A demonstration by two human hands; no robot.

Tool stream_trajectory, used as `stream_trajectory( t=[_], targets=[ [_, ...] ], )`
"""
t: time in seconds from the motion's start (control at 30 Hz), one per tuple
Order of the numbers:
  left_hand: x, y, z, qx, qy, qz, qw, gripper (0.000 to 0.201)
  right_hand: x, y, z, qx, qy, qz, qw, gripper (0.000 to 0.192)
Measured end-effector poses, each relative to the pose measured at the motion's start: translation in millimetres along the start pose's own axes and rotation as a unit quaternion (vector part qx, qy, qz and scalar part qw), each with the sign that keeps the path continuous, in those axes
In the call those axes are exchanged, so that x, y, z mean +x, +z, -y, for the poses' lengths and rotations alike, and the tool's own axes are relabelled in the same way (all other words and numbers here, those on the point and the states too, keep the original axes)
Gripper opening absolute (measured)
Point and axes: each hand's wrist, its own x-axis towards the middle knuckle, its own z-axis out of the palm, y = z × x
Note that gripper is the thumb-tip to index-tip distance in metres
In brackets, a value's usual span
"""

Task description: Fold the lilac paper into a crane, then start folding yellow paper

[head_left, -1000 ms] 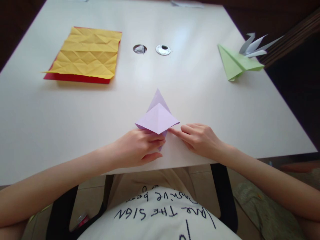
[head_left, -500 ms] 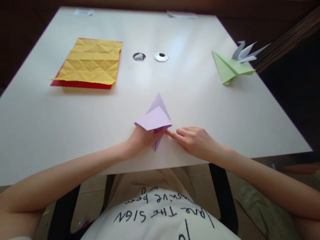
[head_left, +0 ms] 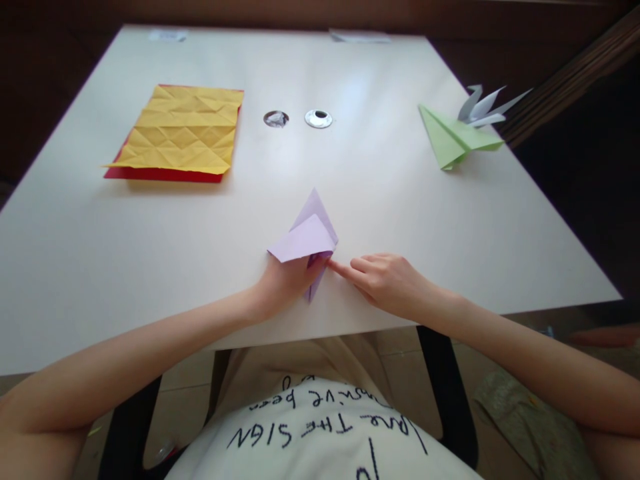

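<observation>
A partly folded sheet of purple origami paper [head_left: 306, 239] lies near the front of the table, one pointed end away from me and the other toward me. One wide flap is raised over my left hand [head_left: 280, 287]. That hand grips the paper, its thumb showing beneath the flap and its other fingers mostly hidden. From the right, my right hand [head_left: 385, 280] rests on the table with the index finger stretched out. Its fingertip meets the paper's right edge by the left thumb tip, while the other fingers curl back.
A creased yellow sheet [head_left: 185, 127] lies on red paper [head_left: 165, 175] at the left. Two round holes, one with a silvery rim [head_left: 319, 119], sit mid-table. On the right are a folded green paper piece [head_left: 455, 137] and a white paper crane [head_left: 483, 110].
The raised purple flap has tilted and narrowed slightly on its right side. Both hands stay nearly in place, and the view has shifted a little.
</observation>
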Motion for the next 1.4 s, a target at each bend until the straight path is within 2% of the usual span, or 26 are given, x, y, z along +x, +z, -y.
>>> stream_trajectory(
  t=[0.13,0.2,0.3,0.4,0.5,0.7,0.8,0.93,1.03,1.27,1.4],
  targets=[
    [-23.9,-16.9,0.8,0.059,0.098,-0.018,0.993,0.021,0.7,-0.8,-1.4,0.015,0.004,0.004,1.0,0.052],
    [-32.9,-23.1,1.6,0.081,0.182,-0.009,0.98,0.02,0.6,-0.8,-1.0,0.023,0.005,0.0,1.0,0.05],
    [-36.2,-24.5,5.7,0.119,0.274,0.023,0.954,0.025,-0.3,0.6,2.3,0.027,0.012,-0.009,1.0,0.049],
    [-33.1,-21.1,10.9,0.166,0.312,0.019,0.935,0.026,-1.3,3.1,5.2,0.044,0.024,-0.024,0.998,0.047],
    [-31.7,-20.0,12.6,0.183,0.327,-0.004,0.927,0.024,-1.4,5.3,1.0,0.061,0.022,-0.026,0.998,0.046],
    [-33.5,-22.1,9.0,0.156,0.321,-0.018,0.934,0.022,-0.1,6.7,-13.8,0.029,0.035,-0.046,0.998,0.045],
    [-33.6,-21.7,8.9,0.158,0.322,-0.029,0.933,0.021,-0.4,6.6,-12.9,0.026,0.004,-0.049,0.998,0.046],
    [-33.7,-20.7,10.1,0.168,0.314,-0.021,0.934,0.023,-0.6,7.3,-10.6,0.013,0.029,-0.056,0.998,0.046],
    [-33.7,-19.9,10.6,0.158,0.312,-0.021,0.937,0.023,0.0,9.3,-10.5,0.016,0.005,-0.06,0.998,0.045],
    [-33.9,-18.9,11.4,0.152,0.323,-0.037,0.934,0.022,3.0,9.9,-11.4,0.013,0.004,-0.057,0.998,0.042],
    [-34.2,-18.8,10.8,0.16,0.32,-0.026,0.933,0.023,3.7,9.1,-11.6,0.005,0.014,-0.065,0.998,0.039]
  ],
)
